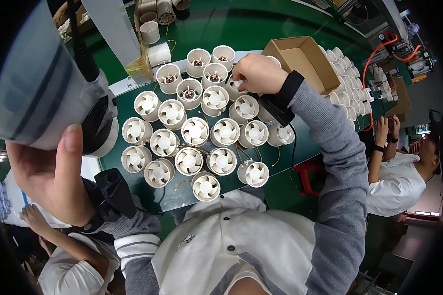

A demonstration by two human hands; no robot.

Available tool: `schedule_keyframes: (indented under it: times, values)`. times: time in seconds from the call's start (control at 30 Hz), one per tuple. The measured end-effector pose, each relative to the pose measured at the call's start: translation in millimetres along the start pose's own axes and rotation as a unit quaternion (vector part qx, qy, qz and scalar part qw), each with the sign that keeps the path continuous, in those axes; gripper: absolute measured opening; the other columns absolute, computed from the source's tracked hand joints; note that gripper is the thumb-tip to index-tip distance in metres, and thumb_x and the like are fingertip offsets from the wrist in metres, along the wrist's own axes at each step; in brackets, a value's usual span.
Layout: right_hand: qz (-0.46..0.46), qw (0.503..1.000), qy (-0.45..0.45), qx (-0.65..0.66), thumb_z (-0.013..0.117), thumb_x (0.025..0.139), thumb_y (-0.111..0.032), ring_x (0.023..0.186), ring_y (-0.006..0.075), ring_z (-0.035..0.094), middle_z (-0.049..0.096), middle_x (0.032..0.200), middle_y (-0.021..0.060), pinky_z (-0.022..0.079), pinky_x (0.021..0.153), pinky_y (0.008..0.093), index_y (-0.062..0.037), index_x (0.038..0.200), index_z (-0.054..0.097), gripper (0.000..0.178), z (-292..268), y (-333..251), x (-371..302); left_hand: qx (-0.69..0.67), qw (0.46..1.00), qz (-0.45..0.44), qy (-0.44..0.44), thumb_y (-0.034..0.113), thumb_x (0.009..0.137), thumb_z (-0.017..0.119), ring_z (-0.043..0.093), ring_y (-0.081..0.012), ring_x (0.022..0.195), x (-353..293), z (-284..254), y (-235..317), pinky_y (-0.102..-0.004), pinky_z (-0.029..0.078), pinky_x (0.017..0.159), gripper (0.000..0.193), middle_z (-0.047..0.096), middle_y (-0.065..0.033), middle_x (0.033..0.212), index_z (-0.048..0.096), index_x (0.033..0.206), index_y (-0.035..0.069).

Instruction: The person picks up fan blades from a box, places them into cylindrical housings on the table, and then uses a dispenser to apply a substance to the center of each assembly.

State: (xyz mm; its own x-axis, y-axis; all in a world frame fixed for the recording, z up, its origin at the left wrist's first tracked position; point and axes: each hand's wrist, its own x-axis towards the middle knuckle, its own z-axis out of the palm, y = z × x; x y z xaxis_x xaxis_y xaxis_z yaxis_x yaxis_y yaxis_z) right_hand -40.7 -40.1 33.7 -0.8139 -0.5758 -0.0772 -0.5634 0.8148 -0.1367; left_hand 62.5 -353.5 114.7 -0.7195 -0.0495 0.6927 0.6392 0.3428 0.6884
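Note:
My left hand is wrapped round a large whitish, translucent cylinder with a black lower part and a black cable, very close to the camera. My right hand is at the back of the group, its fingers closed on a white fan wheel, mostly hidden, at the mouth of a white round housing. Several fan housings with bladed wheels stand in front of it. To its left, several open housings show copper motor parts and no wheel. Thin brown wires trail from some housings.
An open cardboard box stands beyond my right hand, beside stacked white round parts. A grey metal post rises at the back left, near more housings. Co-workers sit left and right. A red stool is below the green table.

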Motion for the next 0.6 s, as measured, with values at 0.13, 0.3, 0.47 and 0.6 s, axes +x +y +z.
schedule_keyframes:
  times: [0.13,0.3,0.47,0.6]
  values:
    - [0.004,0.999,0.006,-0.032,0.066,0.057,-0.009,0.068,0.0256,0.057,0.059,0.068,0.0107,0.045,0.06,0.0346,-0.0028,0.069,0.06,0.014,7.0,-2.5,1.0,-0.021,1.0,-0.008,0.002,0.005,0.072,0.061,0.053,-0.019,0.091,-0.3,6.8,2.4,-0.0285,0.04,0.083,0.042,0.053,-0.0125,0.1,0.043,0.109,-0.005]
    - [0.022,0.999,0.009,-0.038,0.065,0.059,-0.009,0.069,0.026,0.057,0.059,0.07,0.0127,0.045,0.06,0.0338,-0.0016,0.067,0.059,0.012,4.9,-7.0,-3.1,-0.039,0.998,-0.035,0.016,0.002,0.067,0.062,0.052,-0.0261,0.097,3.9,9.8,6.5,-0.036,0.039,0.087,0.048,0.05,-0.0198,0.105,0.04,0.109,-0.007]
    - [0.033,0.989,0.036,-0.14,0.064,0.06,-0.007,0.067,0.0245,0.058,0.059,0.071,0.0139,0.046,0.06,0.0313,-0.0005,0.068,0.06,0.011,11.0,-3.4,-8.1,-0.031,0.999,-0.024,0.003,0.001,0.067,0.061,0.051,-0.0268,0.099,7.5,15.4,3.0,-0.0367,0.038,0.088,0.053,0.049,-0.0201,0.106,0.036,0.112,-0.009]
    - [-0.005,0.985,0.032,0.169,0.062,0.065,-0.006,0.064,0.0205,0.057,0.059,0.072,0.0138,0.045,0.06,0.0279,0.0015,0.072,0.059,0.011,-36.1,34.2,-23.8,-0.029,0.998,-0.038,0.035,0.001,0.066,0.061,0.051,-0.0271,0.099,1.4,7.4,5.6,-0.0371,0.038,0.088,0.055,0.049,-0.0203,0.106,0.035,0.114,-0.009]
